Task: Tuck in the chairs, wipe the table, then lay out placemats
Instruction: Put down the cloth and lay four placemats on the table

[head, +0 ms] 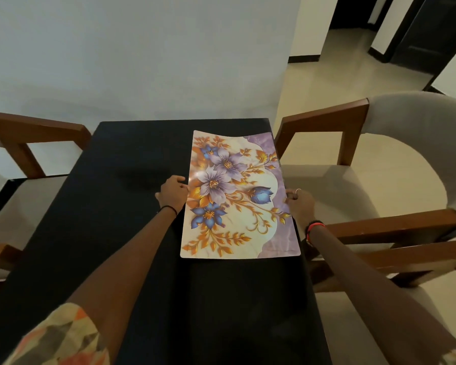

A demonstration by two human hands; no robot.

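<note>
Placemat (237, 196): one, rectangular, glossy, printed with purple and blue flowers and orange leaves on cream, with a purple marbled band down its right side. Lying on the right half of the table, long sides running away from the person, right long edge at the table's right edge

Table (121, 180): dark matte top, far end toward the white wall (142, 61)

Left hand (173, 192): at the middle of the placemat's left long edge, knuckles up, fingers curled, thumb and fingertips pinching that edge. Thin black band (169, 208) at the wrist; patterned sleeve (58, 338) at the upper arm

Right hand (299, 204): at the middle of the placemat's right long edge, fingers curled round the edge and gripping it. Ring (298, 191) on one finger; red and black band (315, 227) at the wrist

Chair on the left (34, 133): wooden arm, pale grey seat, close beside the table's left side

Chair on the right (419, 133): wooden arms, pale grey curved back and seat, front of the near arm just beside the table's right edge, seat showing outside the table

Nearer chair on the right (395, 256): wooden arm beside the table, partly behind the right forearm

Floor (327, 88): pale tiles, right of the table
</note>
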